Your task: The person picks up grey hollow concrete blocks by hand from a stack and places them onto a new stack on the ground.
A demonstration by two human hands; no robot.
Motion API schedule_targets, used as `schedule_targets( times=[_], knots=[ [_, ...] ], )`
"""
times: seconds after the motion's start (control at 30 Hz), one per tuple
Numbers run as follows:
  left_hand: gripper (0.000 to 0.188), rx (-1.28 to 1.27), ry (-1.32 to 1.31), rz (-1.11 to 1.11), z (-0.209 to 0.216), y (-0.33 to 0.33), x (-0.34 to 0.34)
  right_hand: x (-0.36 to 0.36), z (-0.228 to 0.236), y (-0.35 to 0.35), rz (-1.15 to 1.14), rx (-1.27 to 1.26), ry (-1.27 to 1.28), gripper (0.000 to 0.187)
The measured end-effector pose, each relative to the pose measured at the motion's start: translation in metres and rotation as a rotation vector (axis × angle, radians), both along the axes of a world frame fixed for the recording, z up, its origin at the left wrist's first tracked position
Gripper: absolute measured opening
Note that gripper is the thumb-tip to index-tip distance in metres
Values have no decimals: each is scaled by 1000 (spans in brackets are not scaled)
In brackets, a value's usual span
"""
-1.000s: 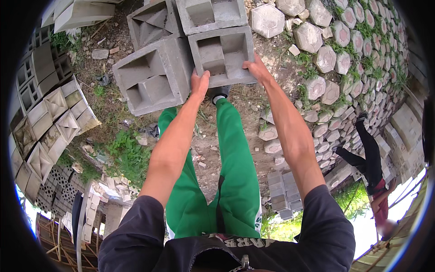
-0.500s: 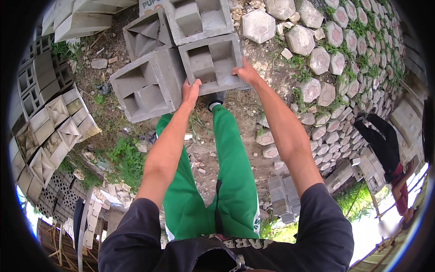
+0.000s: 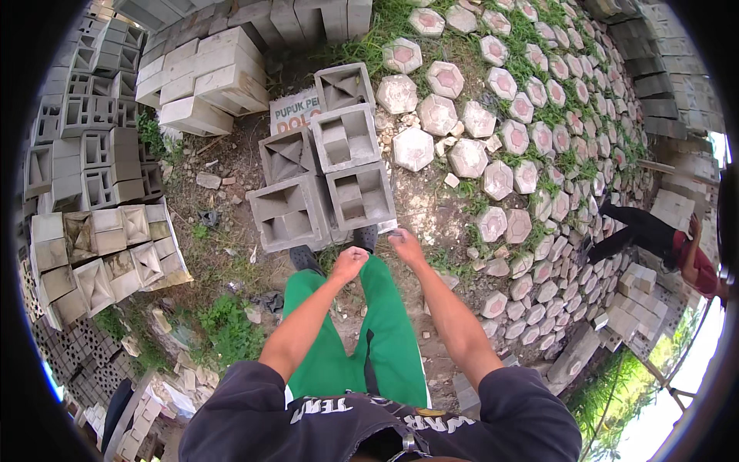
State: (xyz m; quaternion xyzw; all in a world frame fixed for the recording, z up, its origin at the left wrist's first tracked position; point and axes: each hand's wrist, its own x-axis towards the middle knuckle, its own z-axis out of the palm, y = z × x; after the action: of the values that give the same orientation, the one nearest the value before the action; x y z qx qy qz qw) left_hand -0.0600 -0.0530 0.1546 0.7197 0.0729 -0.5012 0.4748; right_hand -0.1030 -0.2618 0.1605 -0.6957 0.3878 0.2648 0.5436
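Note:
Both my hands are off the concrete blocks and close in front of my green trousers. My left hand [image 3: 350, 263] is curled closed with nothing visible in it, just below the near blocks. My right hand [image 3: 405, 246] has its fingers bent in beside the near right block, apart from it; no held thing shows. The near right hollow block [image 3: 360, 196] stands against the near left block [image 3: 289, 213]. Behind them sit another hollow block [image 3: 345, 137], a block with a pyramid-like recess [image 3: 288, 158] and a similar far block [image 3: 342, 87].
A printed sack [image 3: 295, 108] lies behind the blocks. Hexagonal pavers [image 3: 469, 159] cover the ground to the right. Stacked blocks [image 3: 115, 254] stand at left, more [image 3: 223, 69] at far left. Another person [image 3: 654, 239] is at the right.
My hands have let go of the near right block and drawn back toward my body. The view has shifted, so the blocks appear lower and more of the yard shows beyond.

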Motion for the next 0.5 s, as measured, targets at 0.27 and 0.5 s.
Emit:
schedule_targets(
  times=[0.27, 0.5],
  knots=[
    [25, -25, -126, -129, 116, 41, 0, -56, 100, 60, -204, 97, -53, 27],
    [32, 5, -140, 48, 196, 108, 15, -57, 174, 132, -324, 145, -91, 46]
  ],
)
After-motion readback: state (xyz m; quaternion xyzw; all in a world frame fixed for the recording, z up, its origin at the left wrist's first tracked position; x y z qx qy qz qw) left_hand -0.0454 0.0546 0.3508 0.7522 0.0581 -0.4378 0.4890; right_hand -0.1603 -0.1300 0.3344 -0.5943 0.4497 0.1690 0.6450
